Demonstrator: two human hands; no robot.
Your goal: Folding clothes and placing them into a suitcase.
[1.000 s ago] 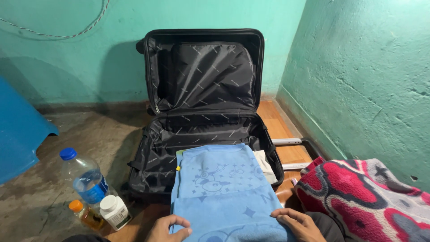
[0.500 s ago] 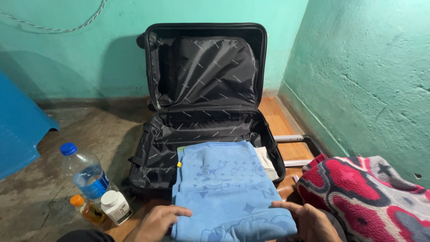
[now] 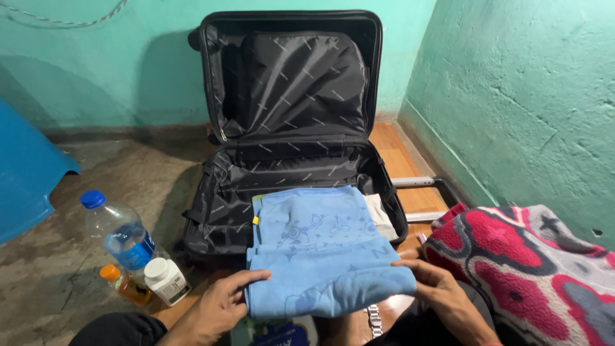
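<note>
A light blue towel (image 3: 320, 250) with a printed pattern lies half inside an open black suitcase (image 3: 224, 211), its near end folded over into a thick roll. My left hand (image 3: 221, 301) grips the roll's left end with the fingers on top. My right hand (image 3: 439, 288) holds the right end. The suitcase lid (image 3: 295, 77) stands upright against the teal wall. A white cloth (image 3: 381, 221) peeks out beside the towel inside the case.
A clear water bottle with a blue cap (image 3: 118, 237), a small orange-capped bottle (image 3: 125, 285) and a white pill bottle (image 3: 166, 280) lie on the floor at the left. A red, grey and white blanket (image 3: 532, 263) sits at the right. A blue plastic object (image 3: 25, 179) stands far left.
Both hands have rolled the towel's near end further over and toward the suitcase. The view has tipped downward a little.
</note>
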